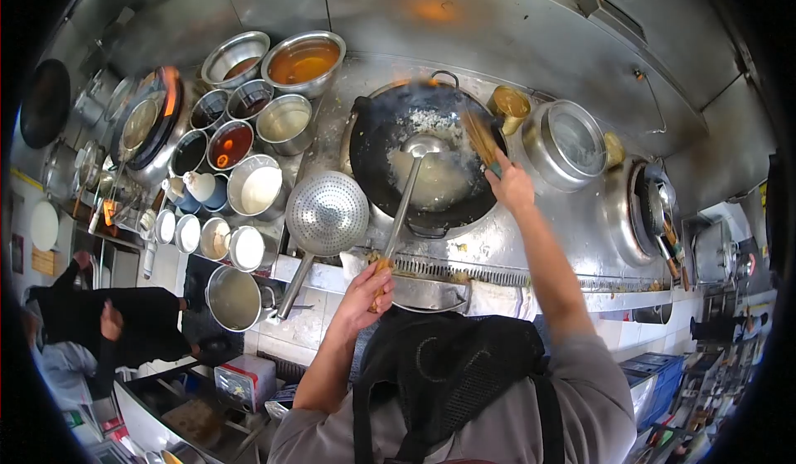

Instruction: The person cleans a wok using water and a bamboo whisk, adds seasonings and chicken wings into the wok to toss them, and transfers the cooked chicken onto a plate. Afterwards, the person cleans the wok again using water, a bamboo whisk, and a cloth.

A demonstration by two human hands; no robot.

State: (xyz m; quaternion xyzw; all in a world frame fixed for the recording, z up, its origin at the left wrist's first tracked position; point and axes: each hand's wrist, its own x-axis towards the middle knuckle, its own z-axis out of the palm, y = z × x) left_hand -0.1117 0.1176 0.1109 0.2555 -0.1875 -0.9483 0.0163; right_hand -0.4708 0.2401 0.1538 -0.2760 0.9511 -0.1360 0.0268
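My left hand [365, 296] is wrapped around the wooden grip of a long steel ladle [404, 204]. The ladle's bowl rests inside a large black wok [370, 150], over cloudy liquid [439, 184] with white bits scattered above it. Over the wok's right side, my right hand [512, 185] grips a bamboo wok brush [478, 135], its bristles slightly blurred and pointing toward the far rim. Left of the wok lies a perforated strainer [327, 211], its handle reaching past the counter's front edge, near my left hand.
Steel pots of sauces [230, 145] and a bowl of orange liquid [304, 62] crowd the left. A lidded-looking pot [572, 145] and gold tin [509, 106] stand right. Below left are a metal pot [234, 298] and another person [112, 323].
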